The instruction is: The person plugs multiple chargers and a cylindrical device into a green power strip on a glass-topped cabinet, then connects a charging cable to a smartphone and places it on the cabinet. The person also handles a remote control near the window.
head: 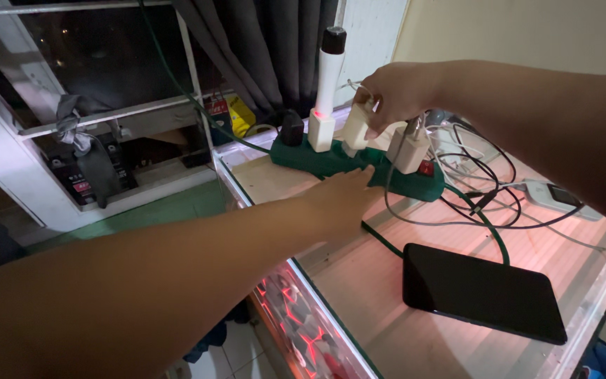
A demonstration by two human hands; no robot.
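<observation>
A green power strip point(317, 160) lies on a wooden table top point(415, 330). My left hand point(341, 200) rests flat against the strip's front side, fingers together. My right hand point(394, 91) reaches over from the right and grips a white plug adapter point(355, 130) seated in the strip. Beside it stand a black plug point(291, 128), a white adapter carrying a tall white tube with a black cap point(329, 70), and another white charger point(412, 149) with a cable. A red switch point(426, 168) glows at the strip's right end.
A black tablet point(482, 291) lies screen-up on the table near me. Tangled black and white cables point(482, 189) and a small white device point(559, 198) sit to the right. A window frame point(106, 116), dark curtain point(268, 42) and tiled floor are beyond the table's left edge.
</observation>
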